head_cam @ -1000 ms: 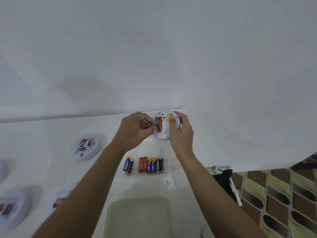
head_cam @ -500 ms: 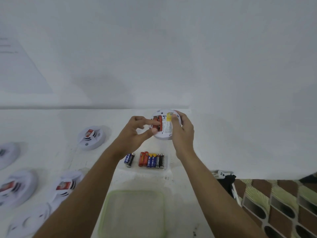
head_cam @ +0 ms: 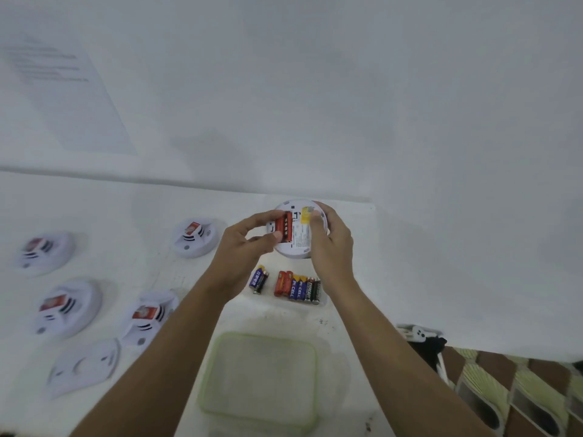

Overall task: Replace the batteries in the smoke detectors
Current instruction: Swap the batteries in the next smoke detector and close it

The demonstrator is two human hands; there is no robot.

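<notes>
Fingers [head_cam: 258,217] of the left hand [head_cam: 239,250]: index and thumb curled, pinching the red batteries [head_cam: 285,227] seated in the back of the smoke detector [head_cam: 301,244]. Fingers of the right hand [head_cam: 332,247]: curled round that detector's right rim, gripping it with its back face toward the camera, over the far part of the desk [head_cam: 126,209]. Loose batteries [head_cam: 298,288]: one row lying side by side on the desk at 6 o'clock from the held detector. Battery pair [head_cam: 259,280]: just beside the row, at 7 o'clock. Spare detectors: one [head_cam: 195,238] at 9 o'clock, three more [head_cam: 67,309] well apart at 8 o'clock, each with a red label. Loose white cover [head_cam: 83,367]: at 8 o'clock, nearest the camera. Green-rimmed container [head_cam: 262,335]: at 6 o'clock, between the forearms.
</notes>
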